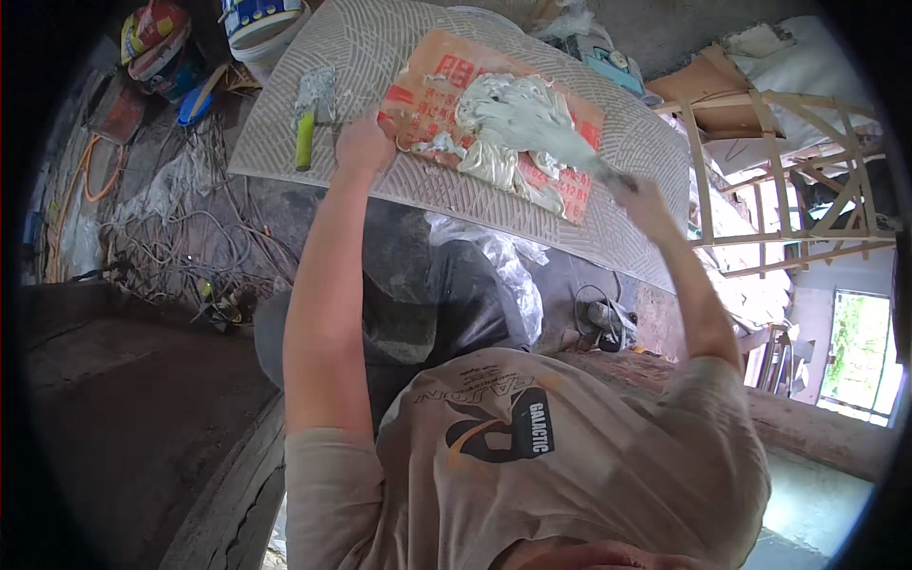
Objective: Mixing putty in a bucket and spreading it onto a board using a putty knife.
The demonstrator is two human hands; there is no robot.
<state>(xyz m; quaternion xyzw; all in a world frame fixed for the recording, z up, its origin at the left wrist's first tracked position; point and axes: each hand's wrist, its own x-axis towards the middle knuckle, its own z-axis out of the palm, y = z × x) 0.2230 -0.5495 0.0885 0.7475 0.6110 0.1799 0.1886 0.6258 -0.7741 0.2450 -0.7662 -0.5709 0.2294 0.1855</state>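
Note:
A big grey slab [627,242] with combed ridges on its face lies in front of me. On it rests a piece of printed cardboard [432,100], orange-brown with red marks, bearing a thick heap of white paste [508,104]. My left hand [366,149] is closed on the cardboard's left edge. Gripped in my right hand [644,204] is a putty knife [581,152], its blurred, paste-coated blade reaching into the heap from the right. Left of the cardboard lies a scraper with a yellow-green handle [304,141], its blade crusted with paste.
Buckets [261,33] stand beyond the slab's far left corner. Tangled cables [228,233] and plastic scraps cover the floor at left. A wooden frame [774,171] stands to the right. Clear plastic sheeting [508,275] and a corded tool [608,318] lie below the slab's near edge.

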